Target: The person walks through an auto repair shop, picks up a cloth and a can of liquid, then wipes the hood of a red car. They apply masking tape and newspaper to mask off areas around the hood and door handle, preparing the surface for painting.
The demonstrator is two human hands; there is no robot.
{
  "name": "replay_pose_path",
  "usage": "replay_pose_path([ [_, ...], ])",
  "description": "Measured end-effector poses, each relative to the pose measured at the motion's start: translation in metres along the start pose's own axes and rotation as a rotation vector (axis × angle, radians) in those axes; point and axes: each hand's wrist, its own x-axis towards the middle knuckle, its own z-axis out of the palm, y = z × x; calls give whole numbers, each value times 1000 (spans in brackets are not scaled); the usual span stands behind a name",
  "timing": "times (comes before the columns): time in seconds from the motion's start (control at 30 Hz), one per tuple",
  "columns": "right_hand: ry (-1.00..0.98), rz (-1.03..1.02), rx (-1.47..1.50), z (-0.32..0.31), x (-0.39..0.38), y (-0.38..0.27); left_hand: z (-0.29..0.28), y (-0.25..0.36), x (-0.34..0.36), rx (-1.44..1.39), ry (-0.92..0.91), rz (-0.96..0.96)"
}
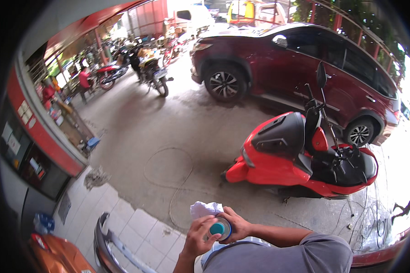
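Observation:
A round can [227, 223] with a silver rim and a teal cap [217, 228] is held close to my body, its top facing up. My right hand [238, 226] wraps round the can's right side. From the left, my left hand [197, 237] closes against it, its fingers curled over the rim beside the cap. Crumpled white cloth or paper [206, 209] sticks out just beyond both hands; which of them holds it I cannot tell. The can's lower body is hidden by my hands.
Ahead to the right stands a red scooter [278, 154], with a dark red car [278, 68] behind it. A thin cable [171, 204] loops over the concrete. At lower left lie a grey bumper [105, 243] and an orange body panel [61, 257]. Motorcycles [152, 73] stand farther back.

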Motion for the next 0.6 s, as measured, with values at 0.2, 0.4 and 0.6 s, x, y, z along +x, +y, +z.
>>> replay_pose_path([
  [0.2,104,87,-29,-74,132,71,-17,-115,183,52,-473,260],
  [0.4,21,48,-91,-92,285,197,-5,-289,259,-51,-370,270],
  [0.6,-407,-448,-44,-89,460,238,-15,-348,257,207,79,-127],
])
